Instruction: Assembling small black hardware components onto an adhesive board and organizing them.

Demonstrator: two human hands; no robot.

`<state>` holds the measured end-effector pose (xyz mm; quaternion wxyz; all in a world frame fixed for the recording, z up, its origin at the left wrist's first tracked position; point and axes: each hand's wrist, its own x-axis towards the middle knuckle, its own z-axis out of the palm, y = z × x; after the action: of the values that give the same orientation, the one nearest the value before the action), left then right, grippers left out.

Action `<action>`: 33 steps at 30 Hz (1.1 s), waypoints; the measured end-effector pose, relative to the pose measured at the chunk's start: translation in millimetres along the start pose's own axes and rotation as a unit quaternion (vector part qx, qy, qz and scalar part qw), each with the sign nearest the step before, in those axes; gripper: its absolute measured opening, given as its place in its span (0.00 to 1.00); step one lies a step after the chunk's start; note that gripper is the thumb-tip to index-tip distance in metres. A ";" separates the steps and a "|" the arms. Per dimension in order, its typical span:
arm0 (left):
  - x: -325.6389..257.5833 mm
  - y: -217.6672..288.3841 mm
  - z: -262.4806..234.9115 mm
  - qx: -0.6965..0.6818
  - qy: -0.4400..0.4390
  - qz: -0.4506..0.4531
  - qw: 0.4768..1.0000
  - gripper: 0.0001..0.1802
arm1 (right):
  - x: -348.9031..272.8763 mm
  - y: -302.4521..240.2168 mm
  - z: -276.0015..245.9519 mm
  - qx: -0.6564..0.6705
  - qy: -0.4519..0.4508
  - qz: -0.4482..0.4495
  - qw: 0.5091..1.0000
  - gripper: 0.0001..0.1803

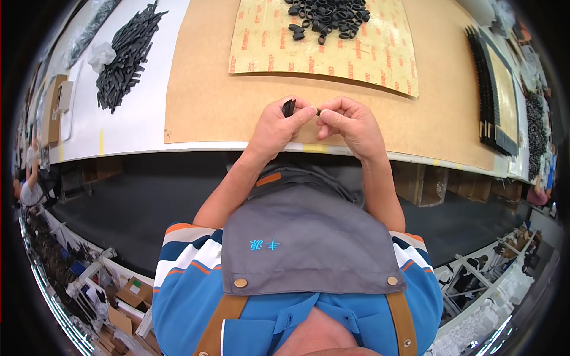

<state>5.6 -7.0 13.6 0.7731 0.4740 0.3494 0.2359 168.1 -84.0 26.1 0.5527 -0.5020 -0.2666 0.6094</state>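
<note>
Both of my hands are close together above the front of the brown board (pixel 205 95). Several short black strips (pixel 289 108) stick up from my left hand (pixel 274 128), whose fingers are closed around them. At the tips of my left thumb and forefinger, a small dark piece (pixel 319 112) shows between the two hands. My right hand (pixel 358 127) pinches at that same piece from the other side, thumb against forefinger. Most of the piece is hidden by the fingertips, so its shape is unclear. Beyond the hands, a heap of black rings (pixel 323 24) lies on a yellowish printed sheet (pixel 267 53).
On the white table (pixel 119 133) at the left lies a pile of black strips (pixel 127 62), beside crumpled clear plastic (pixel 101 56) and a cardboard box (pixel 53 110). A row of long black pieces (pixel 484 89) stands on the right. Cardboard boxes (pixel 421 184) sit under the table edge.
</note>
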 end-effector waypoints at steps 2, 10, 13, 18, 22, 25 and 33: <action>0.4 2.2 -1.7 0.002 -0.028 -0.024 0.999 0.09 | -0.1 0.7 -1.9 0.011 -0.027 0.007 1.000 0.08; 4.0 8.1 -10.5 -0.019 -0.093 -0.075 0.993 0.09 | 1.5 0.8 -5.7 0.012 -0.035 0.035 0.999 0.04; 4.0 12.3 -15.7 -0.038 -0.113 -0.111 0.987 0.09 | 0.8 -0.4 -5.0 0.032 -0.028 0.046 0.998 0.04; 3.9 12.5 -14.6 0.037 -0.129 -0.084 0.987 0.07 | 0.1 -1.4 -5.8 0.030 -0.026 0.068 0.997 0.05; 5.3 9.9 -11.7 0.109 -0.095 -0.051 0.988 0.07 | 1.0 -0.2 -3.7 0.003 -0.016 0.077 0.997 0.05; 6.4 10.3 -10.6 0.152 -0.076 -0.034 0.985 0.06 | 1.4 2.1 -5.2 -0.016 -0.019 0.079 0.997 0.06; 7.7 14.4 -10.8 0.114 -0.065 -0.093 0.987 0.05 | -1.6 3.2 -23.1 -0.015 -0.080 0.020 0.996 0.11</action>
<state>1.8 10.8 20.8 0.7533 0.5391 0.3657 0.0901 187.5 -91.6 15.7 0.5100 -0.4646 -0.3094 0.6545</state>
